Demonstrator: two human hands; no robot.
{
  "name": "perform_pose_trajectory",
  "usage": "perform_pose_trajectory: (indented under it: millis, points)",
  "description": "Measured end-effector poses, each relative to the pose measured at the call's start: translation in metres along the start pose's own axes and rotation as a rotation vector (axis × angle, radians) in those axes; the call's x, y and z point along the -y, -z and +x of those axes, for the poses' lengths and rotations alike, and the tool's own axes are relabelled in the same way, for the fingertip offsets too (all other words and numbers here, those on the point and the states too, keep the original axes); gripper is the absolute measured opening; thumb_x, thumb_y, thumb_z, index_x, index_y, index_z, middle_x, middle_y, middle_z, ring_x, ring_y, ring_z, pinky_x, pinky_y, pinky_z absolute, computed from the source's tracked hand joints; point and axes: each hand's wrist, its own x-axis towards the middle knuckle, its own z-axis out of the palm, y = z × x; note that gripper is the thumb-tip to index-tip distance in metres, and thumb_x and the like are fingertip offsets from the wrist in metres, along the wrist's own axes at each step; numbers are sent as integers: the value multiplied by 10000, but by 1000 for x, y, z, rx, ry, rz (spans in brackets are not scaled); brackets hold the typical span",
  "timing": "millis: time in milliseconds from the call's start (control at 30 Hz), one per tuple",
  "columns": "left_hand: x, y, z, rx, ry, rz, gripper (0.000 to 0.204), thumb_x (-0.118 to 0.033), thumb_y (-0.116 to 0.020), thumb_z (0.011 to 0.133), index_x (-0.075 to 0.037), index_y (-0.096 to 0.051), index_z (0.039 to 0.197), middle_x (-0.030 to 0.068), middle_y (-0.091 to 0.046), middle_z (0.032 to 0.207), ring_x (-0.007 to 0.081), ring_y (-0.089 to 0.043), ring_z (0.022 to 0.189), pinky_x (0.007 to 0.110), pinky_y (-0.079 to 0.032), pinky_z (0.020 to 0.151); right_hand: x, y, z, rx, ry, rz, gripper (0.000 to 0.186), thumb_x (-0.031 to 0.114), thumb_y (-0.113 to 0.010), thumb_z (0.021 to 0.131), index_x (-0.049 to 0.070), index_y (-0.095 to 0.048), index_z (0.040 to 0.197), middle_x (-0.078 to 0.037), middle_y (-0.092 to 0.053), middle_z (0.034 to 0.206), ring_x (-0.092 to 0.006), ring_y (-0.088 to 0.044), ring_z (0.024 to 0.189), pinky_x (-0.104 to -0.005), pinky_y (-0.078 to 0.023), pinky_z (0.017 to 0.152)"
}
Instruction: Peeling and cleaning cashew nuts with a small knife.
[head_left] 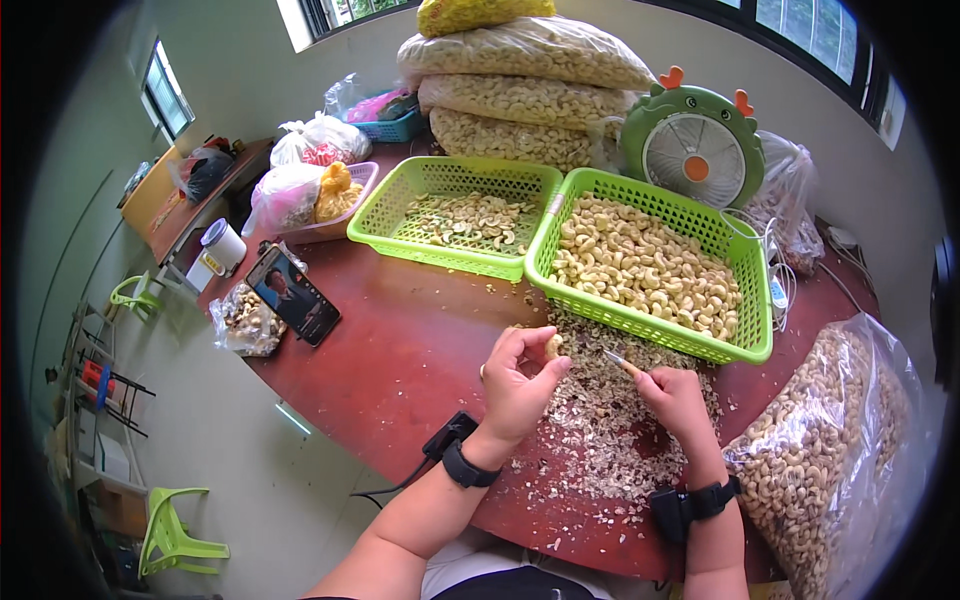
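Note:
Between the thumb and fingers of my left hand (520, 378) is a pale cashew nut (553, 346). My right hand (672, 398) grips a small knife (624, 364) by its light handle, its short blade pointing toward the nut but apart from it. Both hands hover over a layer of skin flakes and crumbs (610, 440) on the red table (370, 350). Just beyond my hands, a green basket (650, 328) is filled with whole cashews (645, 262). To its left, another green basket (430, 255) holds a thinner spread of cashew pieces (475, 218).
A large clear bag of cashews (820, 450) stands at the right. Stacked bags of nuts (530, 95) and a green fan (692, 150) are at the back. On the left are a phone (295, 295), a bag of nuts (248, 320) and a white mug (223, 243).

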Motion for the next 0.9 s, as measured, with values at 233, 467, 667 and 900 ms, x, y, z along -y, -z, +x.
perform_pose_trajectory:
  millis: [233,467,667,900]
  points:
    - [-1,6,5,-116,-183,64,247,67,-591,732,2,-548,967,14,-509,840,55,-502,658,178,-440,532,3,-1,0,29,14,-21,349,240,-548,789,-33,-497,577,-53,-397,439,-95,-349,417,-286,-297,401]
    - [-6,3,5,-58,271,-282,170,-21,-627,748,-16,-564,905,8,-575,719,25,-460,520,145,-365,443,2,-2,-1,-5,35,-18,331,234,-551,778,-33,-516,586,-56,-410,439,-98,-351,408,-289,-300,397]
    - [4,8,4,-12,513,-489,206,4,-607,748,-14,-504,926,48,-575,770,105,-545,586,194,-456,504,-3,-8,1,-2,41,-64,318,228,-561,769,-33,-532,588,-86,-445,452,-126,-369,397,-300,-304,406]
    - [1,17,4,124,626,-526,155,0,-598,753,-6,-515,884,79,-583,815,186,-604,800,285,-523,703,1,-10,-1,33,-26,151,333,212,-539,806,-11,-499,563,9,-414,461,-60,-349,440,-251,-277,404]
